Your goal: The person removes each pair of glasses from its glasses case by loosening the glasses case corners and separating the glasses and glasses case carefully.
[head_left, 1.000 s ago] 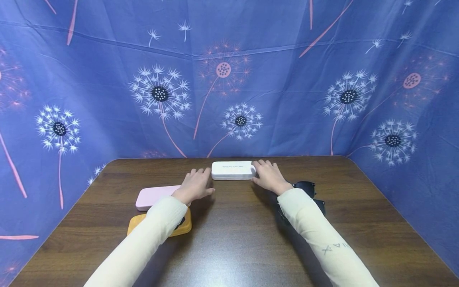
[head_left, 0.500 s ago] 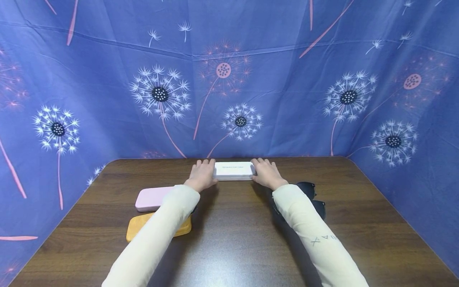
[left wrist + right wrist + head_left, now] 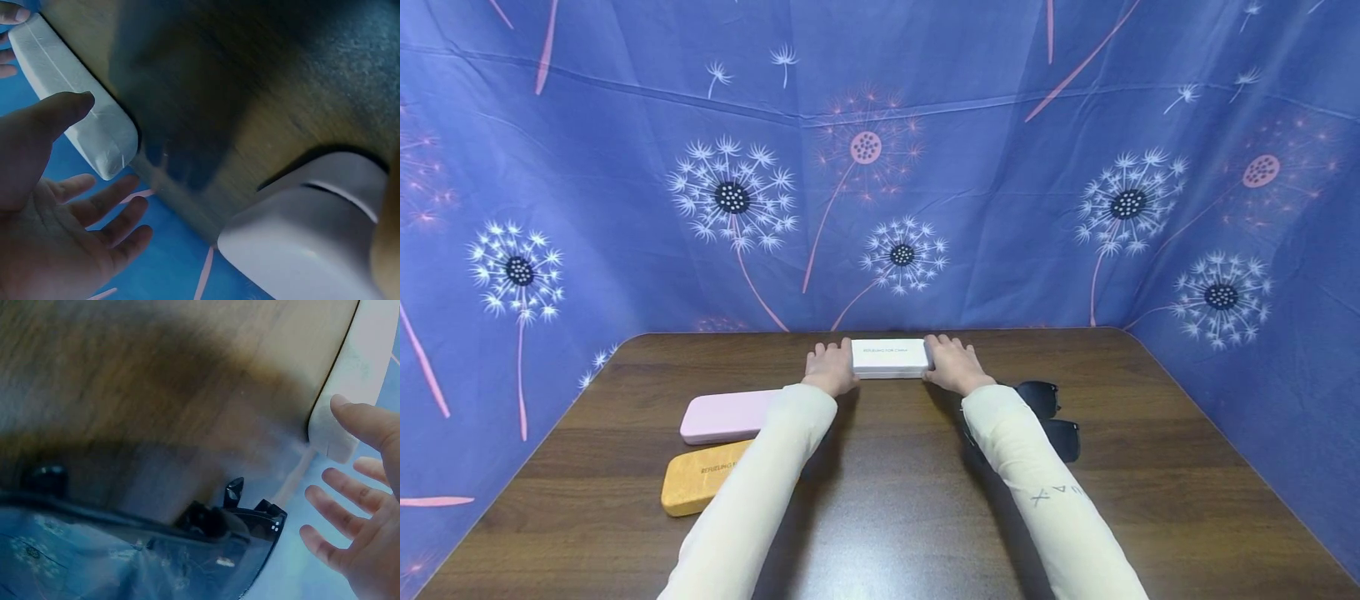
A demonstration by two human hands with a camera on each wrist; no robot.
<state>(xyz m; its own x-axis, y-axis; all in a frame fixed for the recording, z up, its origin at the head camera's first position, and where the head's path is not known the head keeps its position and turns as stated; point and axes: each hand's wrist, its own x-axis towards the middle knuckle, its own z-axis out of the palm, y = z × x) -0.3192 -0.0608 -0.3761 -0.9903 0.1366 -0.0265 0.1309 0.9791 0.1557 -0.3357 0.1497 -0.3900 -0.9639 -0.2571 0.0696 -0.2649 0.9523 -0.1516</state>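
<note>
A white glasses case (image 3: 890, 357) with small lettering on its lid lies near the table's far edge. My left hand (image 3: 831, 368) is at its left end, and my right hand (image 3: 953, 363) is at its right end. In the left wrist view, the left thumb (image 3: 69, 111) overlaps the white case while the other fingers spread loosely beyond its end. The right wrist view has the right thumb (image 3: 356, 415) at the case's near corner, its fingers extended and apart. Black sunglasses (image 3: 1060, 439) lie by the right forearm, partly covered by the sleeve.
A pink glasses case (image 3: 722, 417) and a yellow glasses case (image 3: 696, 479) lie on the left of the brown wooden table (image 3: 895, 517), partly behind the left sleeve. Behind the table hangs a blue dandelion-print cloth (image 3: 1000, 167).
My left hand has moved right and forward to the white case's left end. The right hand stays at the other end, its forearm swung slightly left. More of the yellow case shows.
</note>
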